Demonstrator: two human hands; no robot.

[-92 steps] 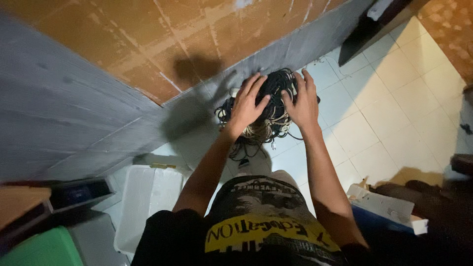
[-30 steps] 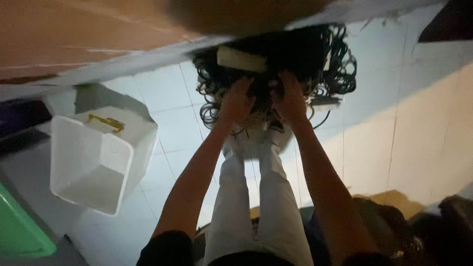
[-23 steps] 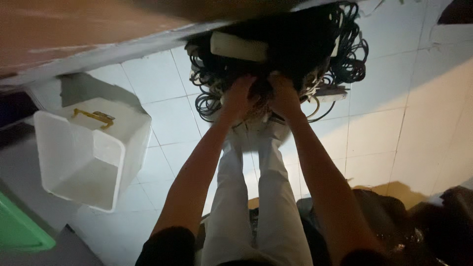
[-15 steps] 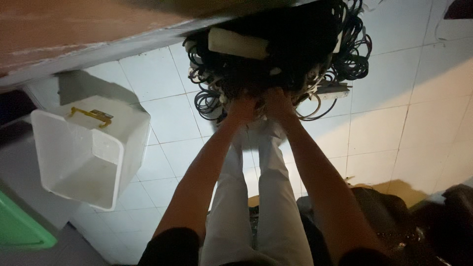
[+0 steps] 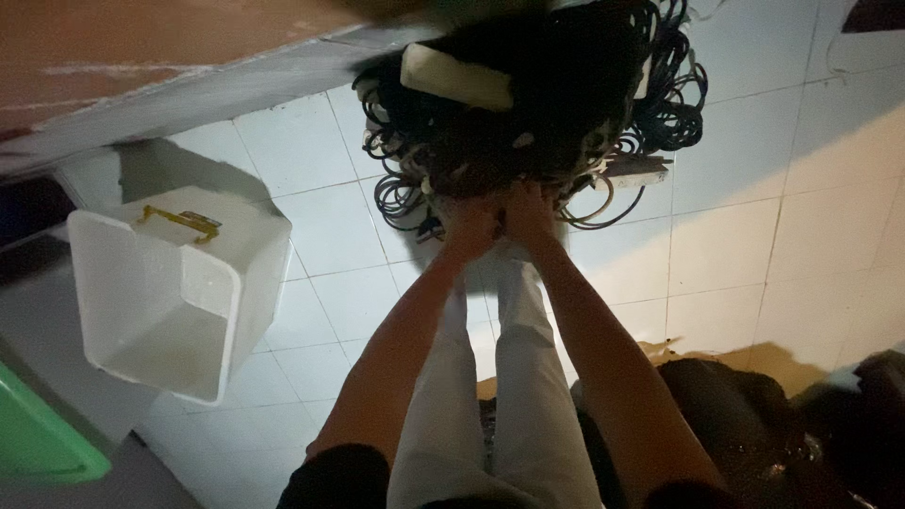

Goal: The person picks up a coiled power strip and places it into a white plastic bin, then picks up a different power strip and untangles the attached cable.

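Far left, bottom corner: green bin [image 5: 38, 443], edge only, contents out of view. Next to it, white plastic tub [image 5: 170, 302] on the tiled floor [image 5: 754, 245], open side tipped toward the camera, yellow latch [image 5: 179, 221] on its upper rim; nothing visible inside. Above, along the top: grey wall base under a brown wall. Centre: left hand [image 5: 471, 226] and right hand [image 5: 530, 209] side by side, touching, both pressed into the near edge of a big tangle of black cables [image 5: 556, 104] lying on the floor by the wall. Fingers buried in the loops; grip of either hand not readable, whether closed on cable or just resting cannot tell. Pale oblong block [image 5: 457, 77] on top of the tangle, left part. White power strip [image 5: 633, 174] poking from its right edge. Lower right: dark bag, dim.
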